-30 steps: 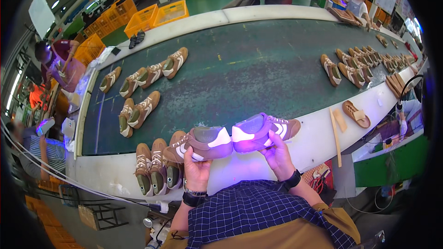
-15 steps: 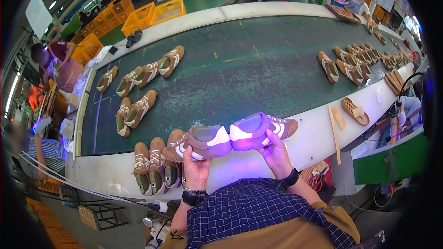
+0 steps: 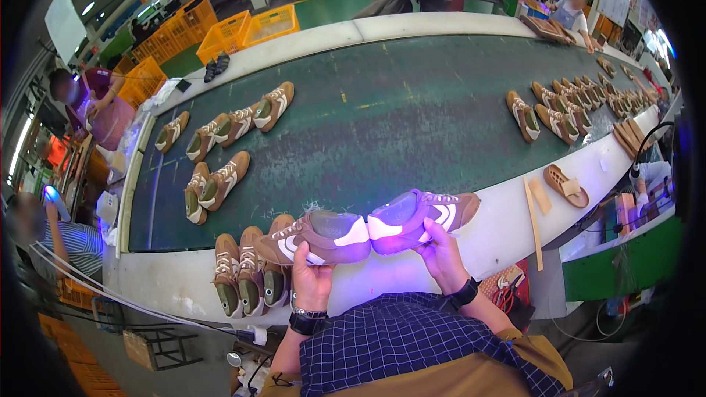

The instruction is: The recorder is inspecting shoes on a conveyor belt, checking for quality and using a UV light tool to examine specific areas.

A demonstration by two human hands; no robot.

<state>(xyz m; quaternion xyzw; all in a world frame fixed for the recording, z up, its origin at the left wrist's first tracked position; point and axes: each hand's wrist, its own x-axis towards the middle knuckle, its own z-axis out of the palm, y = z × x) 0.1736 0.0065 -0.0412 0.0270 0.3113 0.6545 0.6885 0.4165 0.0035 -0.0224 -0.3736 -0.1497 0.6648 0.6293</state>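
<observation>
Two brown sneakers with white stripes and white heel patches are held up heel to heel above the near white ledge. My left hand (image 3: 312, 278) grips the left sneaker (image 3: 332, 248) from below, thumb on its side. Closed on the right sneaker (image 3: 419, 229) is my right hand (image 3: 443, 256), its thumb against the side near the stripes. Purple light falls on both heels. Just left of my left hand, several matching sneakers (image 3: 250, 272) stand in a row on the ledge, heels toward me; the sneaker I hold partly covers the row.
A green conveyor belt (image 3: 368, 140) carries sneakers at left and many at far right. On the near white ledge (image 3: 507, 213) lie a tan strip (image 3: 532, 224) and a brown sandal-shaped piece (image 3: 566, 185). Yellow crates (image 3: 271, 26) stand beyond the belt. Other people work at left and far right.
Both hands still hold the sneakers heel to heel. The view has tilted slightly, so the scene sits a little lower. At left, a person's glowing handheld thing has shifted.
</observation>
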